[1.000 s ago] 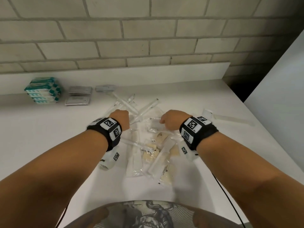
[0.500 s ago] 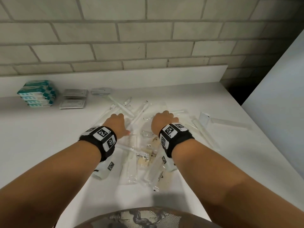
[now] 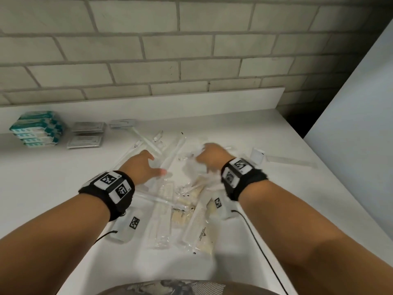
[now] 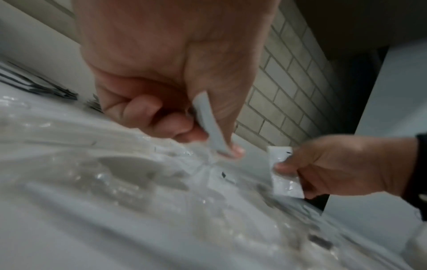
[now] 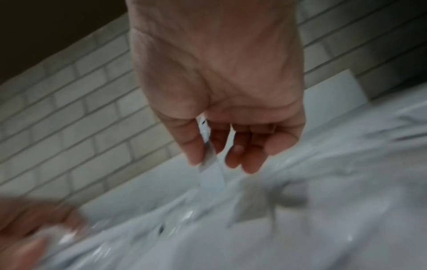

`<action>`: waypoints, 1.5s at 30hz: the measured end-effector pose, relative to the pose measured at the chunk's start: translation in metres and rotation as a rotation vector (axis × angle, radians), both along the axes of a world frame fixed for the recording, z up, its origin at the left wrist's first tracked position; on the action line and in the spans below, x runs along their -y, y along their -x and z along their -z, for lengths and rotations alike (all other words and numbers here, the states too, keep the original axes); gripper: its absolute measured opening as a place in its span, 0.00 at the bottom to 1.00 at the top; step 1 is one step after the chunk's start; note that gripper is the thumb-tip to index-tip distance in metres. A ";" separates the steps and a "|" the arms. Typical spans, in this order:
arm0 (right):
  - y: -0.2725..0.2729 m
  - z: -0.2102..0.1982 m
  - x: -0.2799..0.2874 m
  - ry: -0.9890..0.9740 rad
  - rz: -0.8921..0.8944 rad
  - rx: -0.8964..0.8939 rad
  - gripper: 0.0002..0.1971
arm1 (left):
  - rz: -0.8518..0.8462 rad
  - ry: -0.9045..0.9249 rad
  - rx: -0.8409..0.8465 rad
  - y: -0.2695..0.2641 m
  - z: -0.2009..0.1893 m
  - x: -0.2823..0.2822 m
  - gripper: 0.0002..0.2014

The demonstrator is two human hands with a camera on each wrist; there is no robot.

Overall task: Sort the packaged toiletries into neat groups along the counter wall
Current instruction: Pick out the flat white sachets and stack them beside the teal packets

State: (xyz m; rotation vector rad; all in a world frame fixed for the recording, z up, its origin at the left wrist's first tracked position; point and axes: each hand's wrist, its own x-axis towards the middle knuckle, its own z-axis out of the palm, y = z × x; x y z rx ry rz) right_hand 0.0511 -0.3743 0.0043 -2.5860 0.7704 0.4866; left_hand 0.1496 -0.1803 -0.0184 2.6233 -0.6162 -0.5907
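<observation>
Brick wall [image 3: 161, 50], prob. white cabinet [image 3: 361, 116].

Glossy clear plastic wrappers [image 3: 163, 226]; smooth matt white counter [image 3: 42, 188]; rough brick wall [image 3: 148, 50].

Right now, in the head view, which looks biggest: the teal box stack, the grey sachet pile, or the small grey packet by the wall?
1. teal box stack
2. grey sachet pile
3. small grey packet

White counter [image 3: 276, 199] — wrapped toiletries [image 3: 163, 211] heaped
</observation>
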 end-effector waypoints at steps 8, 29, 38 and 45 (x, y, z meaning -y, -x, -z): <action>0.051 0.005 0.056 0.070 0.234 -0.034 0.19 | -0.080 0.249 0.165 0.027 -0.028 0.007 0.31; 0.041 0.015 0.063 0.124 -0.222 -0.068 0.32 | 0.053 -0.030 -0.022 0.031 -0.019 -0.041 0.40; 0.047 0.022 0.053 0.242 -0.111 -0.151 0.31 | -0.113 0.262 -0.130 0.046 -0.017 -0.050 0.17; 0.041 -0.037 0.001 -0.186 0.176 0.561 0.22 | -0.111 0.741 -0.418 0.073 -0.022 -0.044 0.20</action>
